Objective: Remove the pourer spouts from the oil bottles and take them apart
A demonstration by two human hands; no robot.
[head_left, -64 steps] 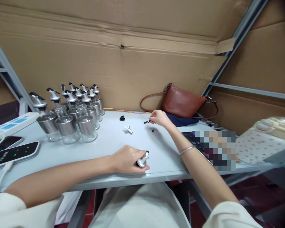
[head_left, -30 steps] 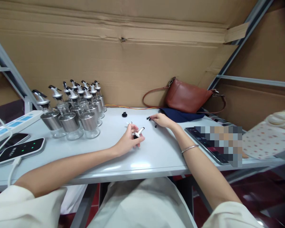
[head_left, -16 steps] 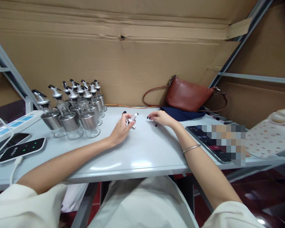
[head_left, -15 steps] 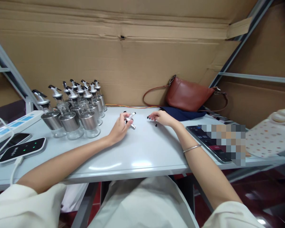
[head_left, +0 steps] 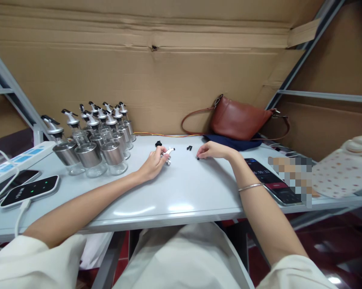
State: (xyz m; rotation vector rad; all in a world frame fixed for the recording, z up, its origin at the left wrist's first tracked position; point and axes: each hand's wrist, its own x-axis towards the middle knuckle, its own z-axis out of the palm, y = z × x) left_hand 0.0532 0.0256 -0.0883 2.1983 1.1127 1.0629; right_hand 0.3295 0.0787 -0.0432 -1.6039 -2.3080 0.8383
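My left hand (head_left: 153,162) is closed around a silver pour spout (head_left: 170,151), whose narrow tip points up and to the right. Just behind that hand lies a black part (head_left: 158,143), perhaps a stopper. My right hand (head_left: 212,150) has its fingertips pinched down at a small black piece (head_left: 198,158) on the white table (head_left: 181,182). Between the hands, farther back, lie a few thin black pieces (head_left: 189,148). To the left stand several glass bottles (head_left: 111,152) with steel bands, most topped with silver spouts and black levers.
A brown leather bag (head_left: 241,119) rests on dark blue cloth (head_left: 233,143) at the back right. A phone (head_left: 274,182) lies by my right forearm. At the left are a power strip (head_left: 21,160) and a black charging pad (head_left: 30,190). Cardboard (head_left: 156,84) walls the back.
My right hand has moved from the thin black pieces rightward and nearer to the small black piece. My left hand has tilted the spout slightly and still holds it.
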